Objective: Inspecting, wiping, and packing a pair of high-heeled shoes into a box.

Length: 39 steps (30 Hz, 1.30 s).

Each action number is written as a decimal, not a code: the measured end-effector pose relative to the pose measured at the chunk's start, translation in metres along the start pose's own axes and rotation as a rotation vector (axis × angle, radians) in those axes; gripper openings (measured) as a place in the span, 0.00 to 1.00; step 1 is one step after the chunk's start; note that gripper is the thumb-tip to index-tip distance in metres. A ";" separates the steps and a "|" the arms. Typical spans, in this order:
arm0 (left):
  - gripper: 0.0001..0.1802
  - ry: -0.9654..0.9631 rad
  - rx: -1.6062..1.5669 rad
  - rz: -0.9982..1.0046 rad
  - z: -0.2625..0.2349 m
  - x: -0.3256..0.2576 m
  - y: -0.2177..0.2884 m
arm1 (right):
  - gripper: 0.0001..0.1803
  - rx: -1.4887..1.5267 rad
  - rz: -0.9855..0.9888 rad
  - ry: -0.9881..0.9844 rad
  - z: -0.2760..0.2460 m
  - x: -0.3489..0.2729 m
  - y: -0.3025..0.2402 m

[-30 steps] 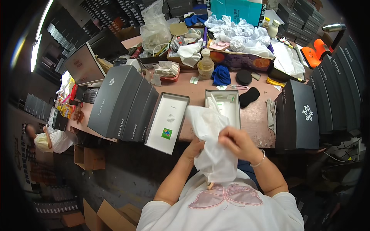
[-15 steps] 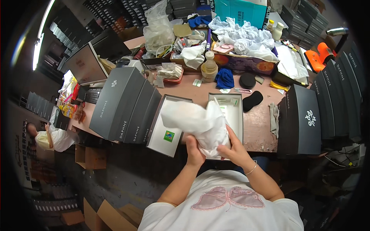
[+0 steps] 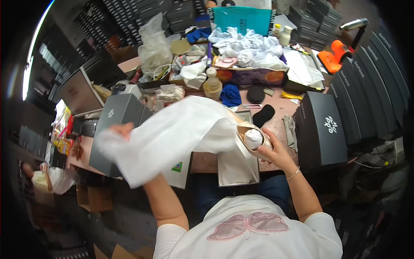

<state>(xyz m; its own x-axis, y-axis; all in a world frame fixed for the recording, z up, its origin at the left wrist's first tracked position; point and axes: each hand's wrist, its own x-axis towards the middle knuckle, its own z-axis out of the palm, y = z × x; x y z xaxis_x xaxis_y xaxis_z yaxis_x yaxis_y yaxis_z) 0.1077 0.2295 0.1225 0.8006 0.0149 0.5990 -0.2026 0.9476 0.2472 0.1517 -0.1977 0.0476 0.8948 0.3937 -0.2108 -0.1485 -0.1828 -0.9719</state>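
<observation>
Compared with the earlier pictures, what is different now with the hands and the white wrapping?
The left hand has swung out to the left, drawing the white wrapping with it. A pale shoe, wrapped before, now shows in the right hand. The blue cloth and black pad stay where they were.

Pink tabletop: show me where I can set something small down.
A narrow strip is bare between the black pad and the grey cloth; a smaller patch, between the shallow lid and the open box. The back is crowded with the bottle and tissue heap. White wrapping hides some of the middle.
</observation>
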 end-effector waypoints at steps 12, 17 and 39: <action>0.36 0.149 1.493 -0.711 -0.019 -0.050 -0.110 | 0.38 -0.617 -0.178 -0.481 -0.035 0.005 -0.048; 0.31 0.493 0.242 -1.140 0.006 -0.098 -0.189 | 0.26 -0.831 -0.655 -0.435 0.022 0.031 -0.069; 0.41 1.062 0.472 -0.389 0.026 -0.152 -0.232 | 0.34 -0.538 -0.377 -0.447 0.133 0.042 0.025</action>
<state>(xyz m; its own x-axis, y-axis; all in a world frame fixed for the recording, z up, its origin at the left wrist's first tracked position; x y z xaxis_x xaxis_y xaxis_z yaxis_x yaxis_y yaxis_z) 0.0181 -0.0010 -0.0059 0.8710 0.2186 -0.4401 0.1448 0.7417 0.6549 0.1291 -0.0659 0.0008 0.5736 0.8191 -0.0109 0.4568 -0.3309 -0.8258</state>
